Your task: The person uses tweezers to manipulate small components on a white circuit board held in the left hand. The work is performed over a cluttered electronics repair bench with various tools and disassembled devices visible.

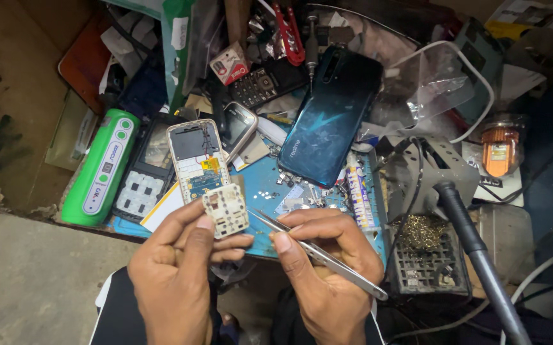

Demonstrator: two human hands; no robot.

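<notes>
The left hand (174, 275) is clamped on a small cream keypad piece (226, 209), thumb on its lower left edge and fingers curled behind it, holding it up just above the near edge of the blue surface (263, 185). The right hand (324, 275) is closed on a pair of metal tweezers (314, 252), whose thin tips point leftward and come just beside the right edge of the keypad piece; whether they touch it I cannot tell. The piece looks very light, thin and somewhat flexible, with small raised pads on its face, so it is likely fragile and best held by its rim as the thumb does now, not pressed across the middle. The tweezers are stiff and slim, likely slippery, and the hand grips them at mid-length. Just beyond the left hand's fingertips lies an opened phone body (194, 160) with its board exposed; further left is a green cylindrical device (102, 167). Beyond the right hand lies a dark blue phone back (330, 118), and to its right a soldering iron stand (426, 255)
</notes>
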